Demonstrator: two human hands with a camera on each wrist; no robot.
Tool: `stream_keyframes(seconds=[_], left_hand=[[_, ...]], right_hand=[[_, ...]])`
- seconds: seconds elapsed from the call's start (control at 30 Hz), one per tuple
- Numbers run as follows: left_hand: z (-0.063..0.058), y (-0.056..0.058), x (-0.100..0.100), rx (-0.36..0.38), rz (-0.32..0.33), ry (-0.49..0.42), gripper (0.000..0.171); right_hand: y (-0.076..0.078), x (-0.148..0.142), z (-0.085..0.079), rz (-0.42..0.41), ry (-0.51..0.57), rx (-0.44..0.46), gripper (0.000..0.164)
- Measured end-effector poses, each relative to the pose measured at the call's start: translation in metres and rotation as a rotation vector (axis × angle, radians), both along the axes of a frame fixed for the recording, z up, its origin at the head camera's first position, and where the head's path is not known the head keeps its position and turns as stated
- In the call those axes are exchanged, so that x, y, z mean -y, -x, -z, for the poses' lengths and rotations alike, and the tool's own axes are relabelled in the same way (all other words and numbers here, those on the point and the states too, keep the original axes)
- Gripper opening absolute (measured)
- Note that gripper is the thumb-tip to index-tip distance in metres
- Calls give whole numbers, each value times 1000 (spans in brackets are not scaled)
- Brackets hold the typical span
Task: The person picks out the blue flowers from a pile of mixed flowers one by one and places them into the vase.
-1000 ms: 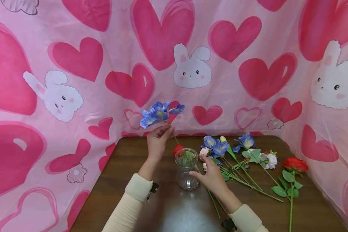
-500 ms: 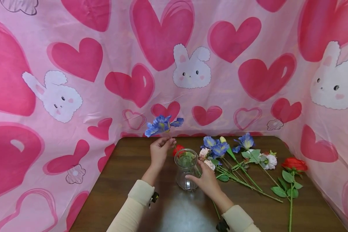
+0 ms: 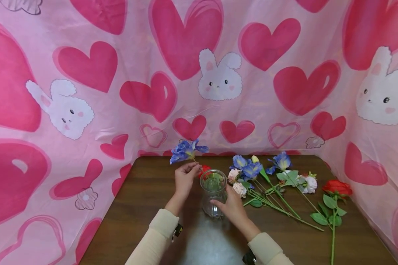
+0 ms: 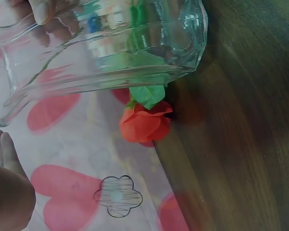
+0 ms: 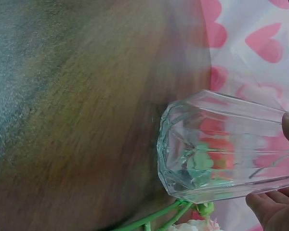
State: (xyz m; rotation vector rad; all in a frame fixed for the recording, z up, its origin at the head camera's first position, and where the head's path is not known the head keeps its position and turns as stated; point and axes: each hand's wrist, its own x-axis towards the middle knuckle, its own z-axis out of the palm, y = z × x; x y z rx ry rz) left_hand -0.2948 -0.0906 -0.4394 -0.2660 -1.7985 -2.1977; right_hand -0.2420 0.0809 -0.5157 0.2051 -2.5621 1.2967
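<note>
My left hand (image 3: 184, 180) pinches the thin stem of a blue artificial iris (image 3: 185, 151), just under its bloom. From there the stem slants down over the rim of a clear glass vase (image 3: 213, 198), and its lower end shows through the glass in both wrist views. The vase stands upright on the table, wide at the mouth and faceted below. My right hand (image 3: 233, 206) grips it from the right, thumb on the near side and fingers (image 5: 274, 207) on the other. Behind the vase lies a red rose (image 4: 147, 122) with green leaves.
Right of the vase, several artificial flowers lie on the brown wooden table (image 3: 146, 198): blue irises (image 3: 251, 170), pale pink blooms (image 3: 239, 190), a white bloom (image 3: 308, 184) and a long-stemmed red rose (image 3: 337, 187). A pink heart-print cloth (image 3: 258, 103) hangs round the table.
My left hand has lowered the iris and moved it slightly right, toward the vase. My right hand has shifted left from beside the vase and now grips it.
</note>
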Motion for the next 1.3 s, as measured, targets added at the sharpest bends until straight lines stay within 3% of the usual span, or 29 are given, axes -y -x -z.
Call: stream_keyframes(seconds=[0.27,0.5,0.8,0.93,1.13,1.3], left_hand=[[-5,-3,-3,-35,-31,137,17],[18,15,-4,11,-102,260,14],[26,15,-8,38,-135,395,11],[29,13,-10,74,-113,405,12],[30,12,-14,111,-70,343,14],[31,11,-15,105,-84,353,14]], right_hand=[[1,2,1,1,3,-24,76],[0,1,4,-9,13,-47,77],[-1,1,9,-9,9,-59,77],[-1,1,10,-10,3,-53,77],[-2,2,9,-12,14,-42,78],[-2,2,10,-11,18,-38,76]])
